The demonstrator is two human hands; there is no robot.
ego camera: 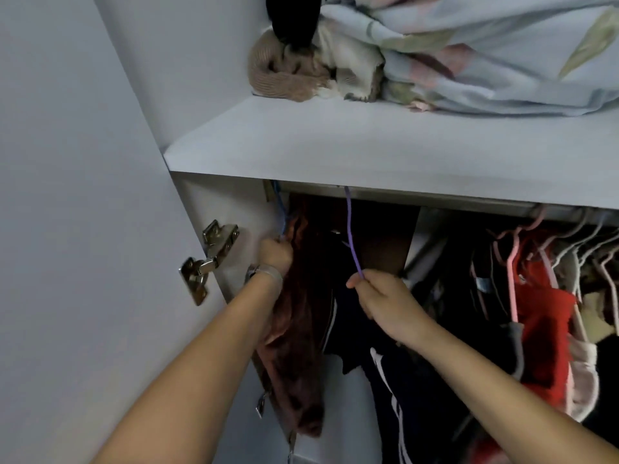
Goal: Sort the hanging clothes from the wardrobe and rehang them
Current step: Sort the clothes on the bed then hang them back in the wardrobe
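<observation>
My right hand point(385, 304) is closed around the lower end of a purple hanger point(351, 236), thumb and fingers pinched on its thin neck, whose hook runs up under the front edge of the shelf point(368, 152). Below that hand hangs a dark garment with white stripes point(395, 406). My left hand point(276, 254), with a bracelet point(268, 272) at the wrist, is curled tight at the neck of a blue hanger point(279, 209), pressed into the top of a brownish-red velvety garment point(294, 346) that hangs down at the left end of the wardrobe, just beside the side wall. I cannot tell whether those fingers grip the hanger, the cloth, or both. A metal hinge point(209, 259) sits on the open door to my left.

Toward the right end of the rail hang more clothes, among them a red garment point(542, 329) on a pink hanger point(512, 279), with pale hangers point(576, 252) crowded next to it.

Farther up, on the shelf's back part, lie a tan knitted piece point(278, 75), something black point(294, 18) and a pale blue patterned blanket point(502, 51).
</observation>
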